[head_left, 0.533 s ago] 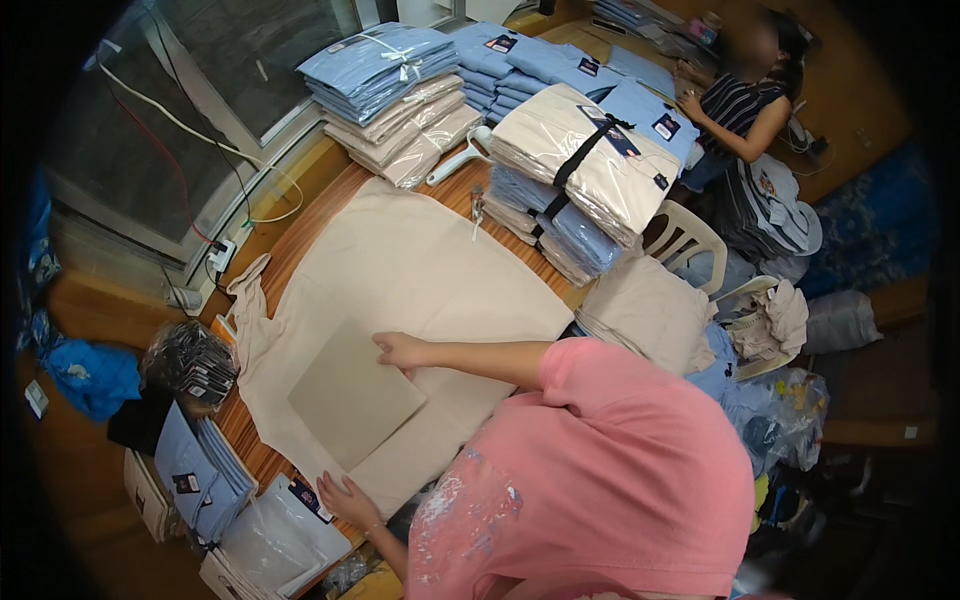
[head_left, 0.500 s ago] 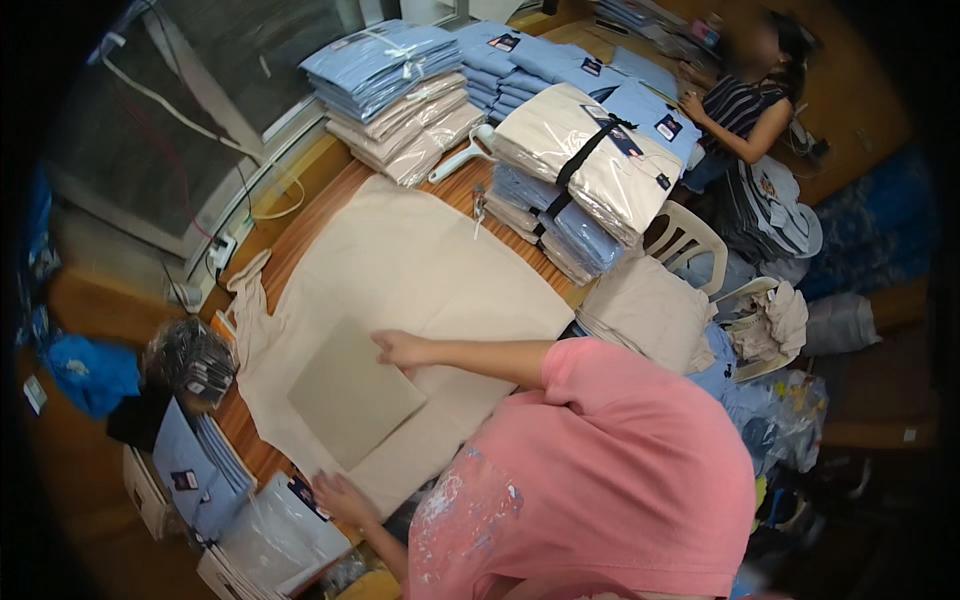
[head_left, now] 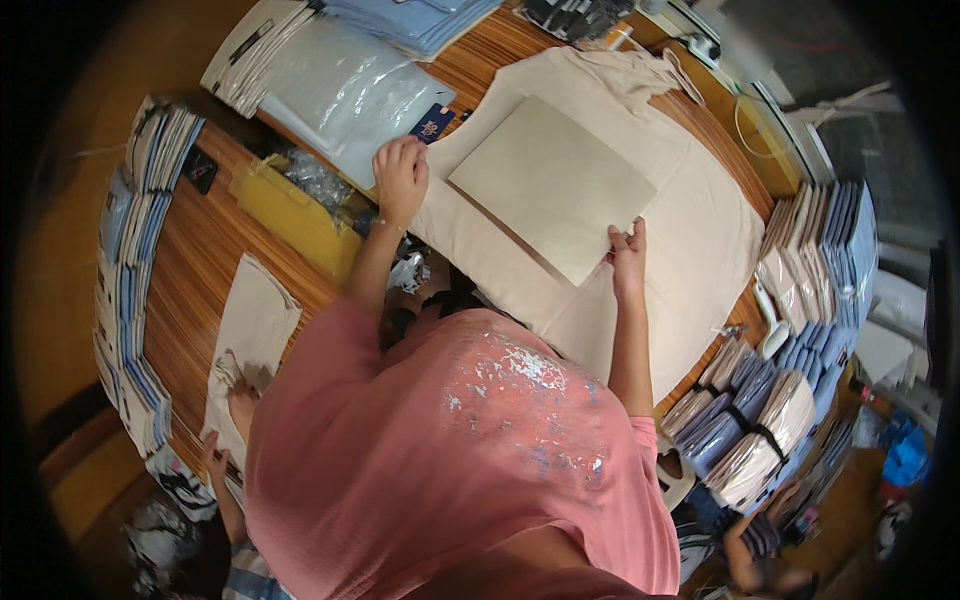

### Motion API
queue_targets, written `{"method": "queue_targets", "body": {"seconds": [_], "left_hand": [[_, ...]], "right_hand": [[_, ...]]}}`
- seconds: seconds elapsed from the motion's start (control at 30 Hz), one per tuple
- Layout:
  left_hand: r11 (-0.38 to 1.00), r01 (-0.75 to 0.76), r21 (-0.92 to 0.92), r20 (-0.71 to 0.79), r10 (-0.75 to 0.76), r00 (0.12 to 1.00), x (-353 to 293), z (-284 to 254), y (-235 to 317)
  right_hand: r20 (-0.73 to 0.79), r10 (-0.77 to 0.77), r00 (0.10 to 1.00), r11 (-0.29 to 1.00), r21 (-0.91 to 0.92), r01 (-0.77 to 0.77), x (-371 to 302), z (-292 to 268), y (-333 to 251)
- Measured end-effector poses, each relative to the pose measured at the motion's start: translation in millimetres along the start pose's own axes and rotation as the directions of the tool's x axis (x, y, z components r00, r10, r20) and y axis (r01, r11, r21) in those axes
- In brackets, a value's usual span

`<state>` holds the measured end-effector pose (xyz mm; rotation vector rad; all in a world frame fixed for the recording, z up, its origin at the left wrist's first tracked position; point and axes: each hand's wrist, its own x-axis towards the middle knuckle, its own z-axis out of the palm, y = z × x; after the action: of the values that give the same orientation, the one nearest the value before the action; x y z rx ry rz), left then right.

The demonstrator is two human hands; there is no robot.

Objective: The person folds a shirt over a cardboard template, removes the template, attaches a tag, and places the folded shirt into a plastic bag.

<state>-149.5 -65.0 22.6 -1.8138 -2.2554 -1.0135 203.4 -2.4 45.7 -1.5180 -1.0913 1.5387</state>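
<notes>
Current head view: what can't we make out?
All head view:
Beige cloth under the board: covered by it.
Palm of the left hand: hidden by its back.
Cloth's near edge: partly behind the pink shirt.
Whether the right hand pinches the board: too small to tell.

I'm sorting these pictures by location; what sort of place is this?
Probably a garment finishing or packing workroom: a flat board on a spread beige garment, near strapped, plastic-wrapped clothing.
</notes>
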Motion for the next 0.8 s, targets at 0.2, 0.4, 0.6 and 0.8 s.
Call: {"method": "queue_targets", "body": {"seconds": [0.2,0.4,0.6,0.8], "left_hand": [[0.999,-0.015,-0.038,-0.01,0.015,1.0,-14.8,3.9,15.3],[0.98,-0.196,-0.03,0.305,0.195,0.932,-26.7,27.6,60.8],[0.985,-0.168,-0.04,0.323,0.172,0.931,-39.2,46.5,56.5],[0.984,-0.177,-0.012,0.309,0.172,0.935,-38.5,45.7,58.0]], "right_hand": [[0.131,-0.022,0.991,0.998,-0.062,0.03,44.3,28.3,-3.2],[0.101,0.039,0.994,0.989,-0.144,-0.024,54.3,37.3,-10.1],[0.034,-0.119,0.992,0.937,-0.326,0.124,44.2,37.9,-4.9],[0.103,-0.088,0.991,0.878,-0.461,0.126,45.5,37.8,-10.6]]}}
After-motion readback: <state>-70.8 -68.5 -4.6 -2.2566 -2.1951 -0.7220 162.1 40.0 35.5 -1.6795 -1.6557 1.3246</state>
